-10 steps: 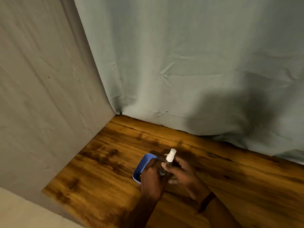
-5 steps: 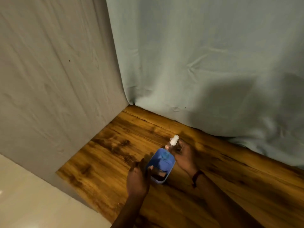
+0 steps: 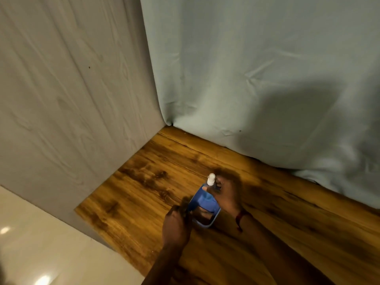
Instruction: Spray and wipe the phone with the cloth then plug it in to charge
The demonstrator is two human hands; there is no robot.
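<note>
- Head view: since a second ago you have brought the phone (image 3: 205, 204) out from behind your knuckles. Its blue face is now tipped up towards you, just above the bench (image 3: 144, 182).
- The spray bottle (image 3: 211, 179) has moved with it. Its white nozzle now stands at the phone's far end, touching or nearly touching that edge.
- My reading is that the spraying step is under way or just about to start. Nothing here suggests wiping or plugging in has begun.
- Your left hand (image 3: 176, 221) sits at the phone's near-left corner, forearm coming up from below. Its fingers (image 3: 183, 206) are clamped on the phone's left edge and prop it at a tilt.
- Your right hand (image 3: 227, 194) is on the phone's right side, wrist bent inwards, fingers curled round the bottle's body below the nozzle. One fingertip seems to rest at the phone's far end, but motion blur hides whether any finger is on the pump.
- A darker blue patch lies on the phone's face. It may be the cloth, but it is too blurred to tell.
- No cable shows anywhere around the phone.
</note>
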